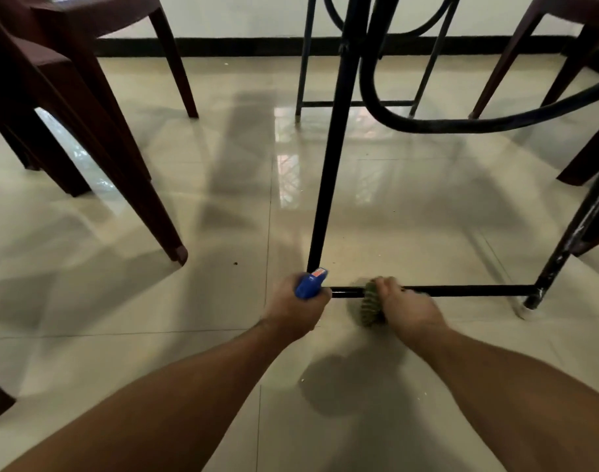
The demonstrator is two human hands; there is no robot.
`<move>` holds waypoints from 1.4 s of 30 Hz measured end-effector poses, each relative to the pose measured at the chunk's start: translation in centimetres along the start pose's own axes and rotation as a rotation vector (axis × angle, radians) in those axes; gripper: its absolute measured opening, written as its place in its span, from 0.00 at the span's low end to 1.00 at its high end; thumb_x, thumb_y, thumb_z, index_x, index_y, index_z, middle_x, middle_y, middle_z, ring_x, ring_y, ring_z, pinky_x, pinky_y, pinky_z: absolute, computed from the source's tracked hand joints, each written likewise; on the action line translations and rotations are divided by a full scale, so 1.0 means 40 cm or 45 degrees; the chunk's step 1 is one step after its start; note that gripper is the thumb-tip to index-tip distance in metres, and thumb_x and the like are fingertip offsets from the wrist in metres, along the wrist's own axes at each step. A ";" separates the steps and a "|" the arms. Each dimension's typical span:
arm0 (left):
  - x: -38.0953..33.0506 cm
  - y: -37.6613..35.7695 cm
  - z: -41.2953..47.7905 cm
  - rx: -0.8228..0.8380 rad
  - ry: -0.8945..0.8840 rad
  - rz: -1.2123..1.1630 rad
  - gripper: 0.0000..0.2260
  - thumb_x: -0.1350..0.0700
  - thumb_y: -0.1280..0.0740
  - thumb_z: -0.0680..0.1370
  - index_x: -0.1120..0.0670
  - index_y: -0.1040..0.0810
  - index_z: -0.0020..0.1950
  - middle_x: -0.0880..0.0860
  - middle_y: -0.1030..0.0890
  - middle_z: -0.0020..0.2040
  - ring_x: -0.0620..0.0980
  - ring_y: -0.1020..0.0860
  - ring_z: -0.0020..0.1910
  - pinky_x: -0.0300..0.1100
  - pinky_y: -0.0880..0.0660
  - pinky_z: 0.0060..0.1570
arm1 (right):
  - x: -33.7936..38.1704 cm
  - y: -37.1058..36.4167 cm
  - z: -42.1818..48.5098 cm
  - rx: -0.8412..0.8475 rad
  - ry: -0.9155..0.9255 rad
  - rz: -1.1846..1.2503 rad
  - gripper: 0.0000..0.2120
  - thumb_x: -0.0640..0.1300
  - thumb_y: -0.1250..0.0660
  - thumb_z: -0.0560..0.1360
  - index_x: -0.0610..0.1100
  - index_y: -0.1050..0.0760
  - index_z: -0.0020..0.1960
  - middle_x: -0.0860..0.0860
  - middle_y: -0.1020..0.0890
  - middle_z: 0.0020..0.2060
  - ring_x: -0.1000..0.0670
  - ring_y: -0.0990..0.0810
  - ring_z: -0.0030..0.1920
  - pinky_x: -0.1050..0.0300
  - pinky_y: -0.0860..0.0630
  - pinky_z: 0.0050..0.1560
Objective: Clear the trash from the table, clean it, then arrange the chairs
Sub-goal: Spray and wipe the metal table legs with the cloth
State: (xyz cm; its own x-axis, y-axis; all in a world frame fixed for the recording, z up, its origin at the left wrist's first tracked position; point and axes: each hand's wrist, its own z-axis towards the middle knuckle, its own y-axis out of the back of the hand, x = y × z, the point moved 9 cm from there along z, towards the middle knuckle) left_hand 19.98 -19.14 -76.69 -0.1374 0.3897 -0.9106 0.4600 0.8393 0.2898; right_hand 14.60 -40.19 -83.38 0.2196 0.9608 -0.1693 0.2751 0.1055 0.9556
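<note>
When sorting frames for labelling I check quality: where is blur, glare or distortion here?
Head view: motion blur smears the right hand and the green scrubber it holds; window glare whitens the floor tiles; chair legs splay at the edges.

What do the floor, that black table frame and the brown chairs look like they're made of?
The floor looks like glazed tile: glossy, mirroring light, with thin grout lines. The table frame seems painted metal tubing: thin, black, scuffed pale near one foot. The chairs look like moulded plastic: smooth dark brown legs with a dull sheen, though painted wood is possible.
</note>
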 end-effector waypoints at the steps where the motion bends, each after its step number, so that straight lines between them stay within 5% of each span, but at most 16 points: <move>1: -0.014 -0.024 -0.002 0.024 -0.011 0.003 0.07 0.57 0.29 0.78 0.50 0.25 0.45 0.58 0.23 0.38 0.54 0.26 0.34 0.59 0.19 0.42 | -0.090 -0.008 -0.023 -0.009 -0.126 -0.030 0.20 0.42 0.46 0.81 0.46 0.43 0.72 0.46 0.29 0.63 0.41 0.18 0.51 0.46 0.25 0.42; 4: -0.036 -0.082 -0.001 0.043 -0.068 0.028 0.11 0.55 0.28 0.76 0.62 0.25 0.43 0.58 0.25 0.34 0.55 0.27 0.31 0.61 0.20 0.36 | -0.353 -0.016 -0.111 0.001 -0.460 0.124 0.15 0.42 0.45 0.81 0.44 0.35 0.67 0.44 0.24 0.57 0.39 0.18 0.49 0.47 0.26 0.41; 7: -0.042 -0.164 -0.015 0.100 -0.058 0.039 0.18 0.50 0.30 0.71 0.64 0.25 0.47 0.56 0.26 0.32 0.54 0.28 0.29 0.62 0.21 0.34 | -0.555 -0.052 -0.214 0.074 -0.587 1.145 0.16 0.33 0.31 0.72 0.54 0.23 0.50 0.48 0.24 0.38 0.47 0.23 0.35 0.53 0.36 0.36; 8: -0.041 -0.190 -0.018 0.116 -0.048 0.062 0.17 0.49 0.30 0.70 0.62 0.24 0.47 0.55 0.26 0.32 0.54 0.28 0.29 0.61 0.21 0.34 | -0.590 -0.062 -0.250 0.056 -0.638 1.508 0.12 0.33 0.31 0.71 0.50 0.21 0.44 0.46 0.25 0.33 0.46 0.24 0.30 0.52 0.34 0.33; 11: -0.062 -0.278 -0.028 0.156 -0.030 0.141 0.07 0.49 0.28 0.73 0.49 0.25 0.43 0.53 0.24 0.33 0.53 0.26 0.30 0.59 0.19 0.39 | -0.677 -0.089 -0.341 0.064 -0.808 1.810 0.17 0.24 0.47 0.76 0.31 0.20 0.53 0.32 0.17 0.43 0.31 0.17 0.38 0.42 0.18 0.35; 15: -0.119 -0.406 -0.018 0.214 -0.079 0.204 0.07 0.50 0.29 0.74 0.50 0.25 0.40 0.51 0.26 0.30 0.53 0.28 0.30 0.60 0.20 0.38 | -0.770 -0.185 -0.425 0.098 -1.188 2.041 0.15 0.35 0.47 0.82 0.35 0.24 0.61 0.33 0.16 0.50 0.33 0.15 0.49 0.35 0.19 0.50; 19: -0.176 -0.576 0.000 0.294 -0.111 0.150 0.09 0.48 0.29 0.71 0.51 0.25 0.39 0.49 0.29 0.28 0.53 0.31 0.28 0.52 0.27 0.33 | -0.850 -0.209 -0.429 -0.018 -1.286 1.965 0.15 0.47 0.34 0.81 0.38 0.24 0.62 0.38 0.16 0.51 0.39 0.17 0.48 0.48 0.19 0.41; 22: -0.210 -0.674 0.015 0.338 -0.119 0.082 0.08 0.52 0.28 0.74 0.53 0.24 0.38 0.52 0.26 0.30 0.53 0.30 0.28 0.50 0.27 0.33 | -0.861 -0.191 -0.375 -0.130 -1.149 1.868 0.23 0.54 0.24 0.72 0.38 0.20 0.57 0.41 0.14 0.45 0.39 0.15 0.45 0.43 0.17 0.46; 25: -0.237 -0.745 0.031 0.340 -0.128 0.041 0.09 0.55 0.29 0.77 0.52 0.23 0.38 0.55 0.25 0.32 0.53 0.29 0.29 0.49 0.25 0.33 | -0.805 -0.143 -0.277 -0.262 -0.951 1.849 0.08 0.42 0.27 0.75 0.41 0.23 0.51 0.42 0.16 0.38 0.38 0.17 0.37 0.44 0.18 0.33; 28: -0.255 -0.796 0.044 0.321 -0.135 -0.031 0.09 0.57 0.29 0.78 0.50 0.25 0.40 0.56 0.25 0.34 0.53 0.28 0.31 0.49 0.23 0.35 | -0.765 -0.118 -0.156 -0.436 -0.781 1.748 0.18 0.38 0.32 0.78 0.49 0.34 0.63 0.48 0.19 0.54 0.46 0.18 0.50 0.41 0.18 0.50; 30: -0.246 -0.819 0.056 0.270 -0.087 -0.068 0.09 0.57 0.29 0.78 0.49 0.26 0.41 0.56 0.25 0.36 0.53 0.27 0.33 0.52 0.20 0.37 | -0.779 -0.177 -0.097 -0.363 -0.791 1.678 0.19 0.41 0.34 0.79 0.51 0.37 0.65 0.51 0.21 0.58 0.48 0.20 0.56 0.46 0.22 0.60; 33: -0.243 -0.850 0.060 0.246 -0.040 -0.084 0.06 0.56 0.28 0.77 0.50 0.24 0.43 0.54 0.24 0.36 0.52 0.28 0.33 0.60 0.20 0.42 | -0.792 -0.218 -0.090 -0.015 -0.800 1.540 0.18 0.52 0.35 0.79 0.53 0.42 0.61 0.47 0.19 0.55 0.43 0.19 0.54 0.43 0.21 0.59; 36: -0.267 -0.864 0.038 0.228 -0.003 -0.083 0.13 0.58 0.29 0.79 0.46 0.29 0.40 0.56 0.24 0.38 0.54 0.27 0.37 0.57 0.20 0.45 | -0.815 -0.244 -0.083 0.271 -0.649 1.491 0.19 0.46 0.36 0.81 0.42 0.41 0.66 0.46 0.22 0.51 0.45 0.21 0.50 0.55 0.21 0.53; 38: -0.286 -0.873 0.024 0.241 -0.032 -0.058 0.14 0.58 0.29 0.79 0.46 0.30 0.39 0.58 0.24 0.39 0.55 0.27 0.37 0.53 0.21 0.42 | -0.817 -0.268 -0.097 0.420 -0.553 1.317 0.21 0.43 0.34 0.79 0.38 0.38 0.67 0.45 0.22 0.53 0.46 0.21 0.51 0.54 0.21 0.55; 40: -0.319 -0.876 0.016 0.243 -0.091 -0.037 0.10 0.57 0.30 0.79 0.49 0.28 0.41 0.58 0.25 0.38 0.54 0.28 0.35 0.51 0.22 0.39 | -0.819 -0.242 -0.102 0.362 -0.521 1.217 0.20 0.45 0.34 0.79 0.40 0.37 0.66 0.45 0.21 0.54 0.45 0.20 0.53 0.48 0.21 0.56; 42: -0.337 -0.881 0.027 0.247 -0.120 -0.057 0.08 0.57 0.30 0.79 0.51 0.26 0.42 0.58 0.25 0.38 0.54 0.27 0.34 0.51 0.21 0.37 | -0.821 -0.185 -0.083 0.089 -0.508 1.439 0.13 0.46 0.36 0.81 0.43 0.34 0.62 0.46 0.20 0.50 0.43 0.17 0.46 0.47 0.18 0.45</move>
State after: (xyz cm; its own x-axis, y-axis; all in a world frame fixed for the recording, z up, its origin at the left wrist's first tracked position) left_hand 6.56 -54.39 -74.94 -0.0829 0.3090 -0.9474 0.6170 0.7625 0.1947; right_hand 2.25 -71.69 -84.08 0.6405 0.3527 0.6822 -0.2125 -0.7723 0.5987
